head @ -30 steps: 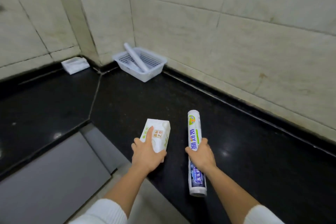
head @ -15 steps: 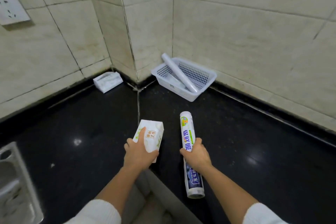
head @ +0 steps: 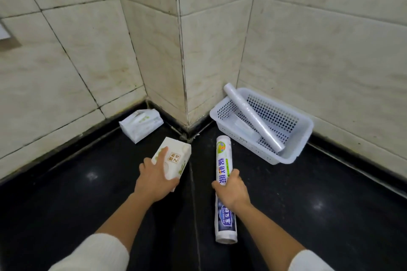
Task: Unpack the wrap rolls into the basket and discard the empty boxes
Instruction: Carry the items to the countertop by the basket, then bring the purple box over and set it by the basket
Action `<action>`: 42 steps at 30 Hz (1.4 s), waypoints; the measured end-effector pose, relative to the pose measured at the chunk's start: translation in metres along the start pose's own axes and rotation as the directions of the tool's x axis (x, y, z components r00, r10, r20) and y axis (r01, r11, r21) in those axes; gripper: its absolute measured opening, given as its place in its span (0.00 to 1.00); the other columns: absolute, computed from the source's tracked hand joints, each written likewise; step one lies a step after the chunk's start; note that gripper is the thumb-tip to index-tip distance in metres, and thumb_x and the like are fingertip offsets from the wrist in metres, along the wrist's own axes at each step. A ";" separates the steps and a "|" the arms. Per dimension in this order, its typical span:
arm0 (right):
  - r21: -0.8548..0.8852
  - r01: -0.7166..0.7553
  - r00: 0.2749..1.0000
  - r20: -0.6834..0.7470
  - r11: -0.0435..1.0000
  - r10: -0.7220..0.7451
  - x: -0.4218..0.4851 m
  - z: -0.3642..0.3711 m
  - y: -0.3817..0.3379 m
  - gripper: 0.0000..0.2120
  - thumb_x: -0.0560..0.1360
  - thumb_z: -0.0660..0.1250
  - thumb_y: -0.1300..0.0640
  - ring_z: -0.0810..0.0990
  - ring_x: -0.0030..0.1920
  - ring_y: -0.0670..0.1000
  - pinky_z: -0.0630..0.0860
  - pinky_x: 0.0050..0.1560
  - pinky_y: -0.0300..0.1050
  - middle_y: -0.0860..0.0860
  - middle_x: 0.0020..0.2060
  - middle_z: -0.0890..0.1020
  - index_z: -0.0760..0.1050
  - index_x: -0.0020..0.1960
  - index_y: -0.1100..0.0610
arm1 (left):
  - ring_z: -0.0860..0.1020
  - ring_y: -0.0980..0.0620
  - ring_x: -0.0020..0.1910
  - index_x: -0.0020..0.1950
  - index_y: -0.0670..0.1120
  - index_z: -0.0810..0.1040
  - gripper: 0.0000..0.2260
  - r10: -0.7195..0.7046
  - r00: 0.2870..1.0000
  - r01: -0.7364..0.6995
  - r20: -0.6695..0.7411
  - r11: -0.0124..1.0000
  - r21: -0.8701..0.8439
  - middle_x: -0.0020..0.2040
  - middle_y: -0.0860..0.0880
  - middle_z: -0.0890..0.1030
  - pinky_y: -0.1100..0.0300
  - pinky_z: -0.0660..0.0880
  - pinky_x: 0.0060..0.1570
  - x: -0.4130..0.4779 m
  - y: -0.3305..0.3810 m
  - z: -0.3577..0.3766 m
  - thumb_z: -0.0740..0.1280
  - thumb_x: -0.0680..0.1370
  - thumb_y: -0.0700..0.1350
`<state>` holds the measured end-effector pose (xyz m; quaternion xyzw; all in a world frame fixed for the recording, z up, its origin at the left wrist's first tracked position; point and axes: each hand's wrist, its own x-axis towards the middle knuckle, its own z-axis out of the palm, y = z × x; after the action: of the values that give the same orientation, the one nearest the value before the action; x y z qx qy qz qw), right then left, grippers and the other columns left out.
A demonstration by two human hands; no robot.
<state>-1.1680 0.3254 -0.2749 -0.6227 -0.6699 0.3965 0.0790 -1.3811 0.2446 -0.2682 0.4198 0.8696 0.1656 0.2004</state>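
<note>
Both hands have carried their loads forward toward the tiled corner — the left hand [head: 155,179] brings its white box [head: 172,157] close to the second box [head: 141,124] lying by the wall. The right hand [head: 233,190] has moved the printed wrap roll [head: 224,185] so its far end lies just beside the basket [head: 295,154] — the grey panel and sink edge at lower left have gone from view.

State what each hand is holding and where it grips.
The left hand grips a small white box at its near end. The right hand grips a printed wrap roll around its middle.
</note>
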 end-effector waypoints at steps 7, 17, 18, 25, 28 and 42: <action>0.001 -0.090 0.994 -0.055 0.996 0.090 0.017 0.045 -0.035 0.23 0.71 0.69 0.46 0.78 0.49 0.56 0.78 0.46 0.51 0.56 0.56 0.74 0.58 0.53 0.54 | 0.57 0.39 0.67 0.74 0.65 0.42 0.46 0.139 0.989 -0.143 0.045 0.984 0.106 0.68 0.44 0.58 0.40 0.69 0.62 0.084 -0.042 -0.033 0.70 0.66 0.58; -0.064 -0.158 0.985 -0.078 0.985 0.153 0.019 0.057 -0.047 0.33 0.70 0.69 0.41 0.78 0.55 0.58 0.73 0.45 0.50 0.56 0.60 0.72 0.58 0.64 0.57 | 0.45 0.40 0.74 0.76 0.58 0.49 0.42 0.137 0.990 -0.127 -0.034 0.969 0.213 0.77 0.43 0.48 0.37 0.50 0.70 0.086 -0.039 -0.023 0.69 0.69 0.60; -0.042 -0.152 0.985 -0.090 0.987 0.148 0.017 0.053 -0.045 0.32 0.70 0.68 0.40 0.78 0.55 0.58 0.74 0.46 0.51 0.57 0.60 0.72 0.59 0.63 0.57 | 0.46 0.40 0.74 0.76 0.56 0.52 0.40 0.166 0.983 -0.149 -0.073 0.970 0.192 0.77 0.43 0.49 0.37 0.51 0.70 0.080 -0.030 -0.019 0.69 0.70 0.59; 0.082 -0.133 0.958 -0.244 0.988 0.149 -0.030 -0.015 0.020 0.35 0.75 0.66 0.45 0.75 0.63 0.57 0.76 0.59 0.52 0.56 0.70 0.67 0.55 0.74 0.59 | 0.57 0.42 0.72 0.73 0.48 0.64 0.28 0.426 0.902 -0.425 -0.067 0.905 0.029 0.73 0.43 0.63 0.42 0.60 0.69 0.004 0.062 0.041 0.66 0.74 0.48; 0.129 -0.200 0.928 -0.292 0.971 0.230 -0.075 -0.052 0.075 0.34 0.76 0.65 0.46 0.75 0.61 0.55 0.76 0.58 0.51 0.55 0.70 0.67 0.56 0.74 0.58 | 0.59 0.43 0.73 0.73 0.47 0.64 0.26 0.553 0.833 -0.554 0.024 0.832 0.034 0.74 0.44 0.63 0.45 0.61 0.69 -0.048 0.111 0.080 0.65 0.76 0.49; 0.321 -0.491 0.688 -0.427 0.809 0.587 -0.383 -0.176 0.394 0.29 0.75 0.66 0.47 0.73 0.63 0.59 0.72 0.61 0.52 0.56 0.67 0.68 0.62 0.69 0.59 | 0.57 0.45 0.73 0.73 0.48 0.62 0.23 0.706 0.540 -0.771 0.458 0.633 -0.066 0.73 0.46 0.63 0.46 0.60 0.69 -0.416 0.281 0.270 0.59 0.79 0.51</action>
<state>-0.6775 0.0231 -0.2557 -0.8639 -0.3719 0.2828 0.1880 -0.8267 0.1118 -0.2865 0.7865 0.5495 0.0714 0.2727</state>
